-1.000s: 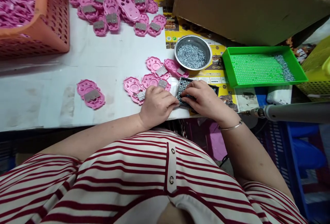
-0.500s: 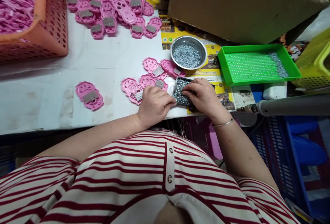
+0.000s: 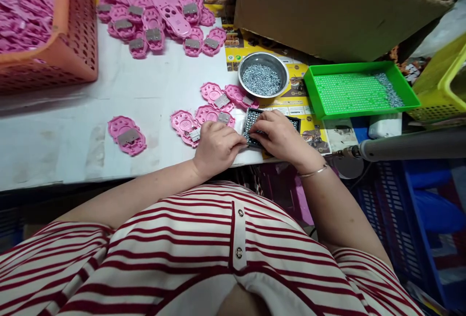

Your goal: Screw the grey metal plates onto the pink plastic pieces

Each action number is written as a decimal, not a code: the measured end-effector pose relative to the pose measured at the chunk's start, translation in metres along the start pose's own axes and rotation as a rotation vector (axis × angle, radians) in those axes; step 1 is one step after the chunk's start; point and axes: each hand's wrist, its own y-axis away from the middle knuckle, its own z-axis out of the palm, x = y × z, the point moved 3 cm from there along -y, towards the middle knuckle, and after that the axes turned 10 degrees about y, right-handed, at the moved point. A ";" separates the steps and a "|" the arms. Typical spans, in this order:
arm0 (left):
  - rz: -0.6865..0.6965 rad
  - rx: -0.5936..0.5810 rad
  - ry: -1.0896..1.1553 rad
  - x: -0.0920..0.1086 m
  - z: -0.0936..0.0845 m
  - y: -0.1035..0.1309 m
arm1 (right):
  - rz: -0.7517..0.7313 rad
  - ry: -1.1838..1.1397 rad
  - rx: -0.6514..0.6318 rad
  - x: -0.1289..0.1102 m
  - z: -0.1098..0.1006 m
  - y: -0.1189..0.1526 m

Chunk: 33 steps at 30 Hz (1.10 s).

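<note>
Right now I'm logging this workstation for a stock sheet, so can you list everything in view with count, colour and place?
small screw tray: one, black, table edge, under both hands
metal bowl: one, silver, holding small screws, behind the tray
green tray: one, perforated, screws piled at its right end
pink plastic parts: four beside the hands, with grey metal plates
lone pink part: one, further left
pink parts pile: many, far side of table
orange basket: one, far left, full of pink parts
cardboard box: one, brown, behind the bowl
yellow basket: one, far right
electric screwdriver: one, grey, lying horizontal at right
left hand: at the tray's left edge
right hand: on the tray; bracelet at the wrist
</note>
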 end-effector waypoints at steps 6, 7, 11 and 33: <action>-0.031 -0.020 0.016 0.000 0.000 -0.001 | 0.175 -0.040 -0.170 0.018 -0.016 0.026; -0.028 -0.020 0.019 0.000 0.000 -0.001 | 0.155 -0.074 -0.175 0.015 -0.013 0.023; -0.036 -0.037 0.025 0.000 -0.001 -0.001 | 0.104 -0.133 -0.058 -0.001 0.001 0.000; -0.046 -0.037 0.019 0.001 -0.001 -0.001 | -0.009 -0.048 -0.010 0.006 -0.013 0.010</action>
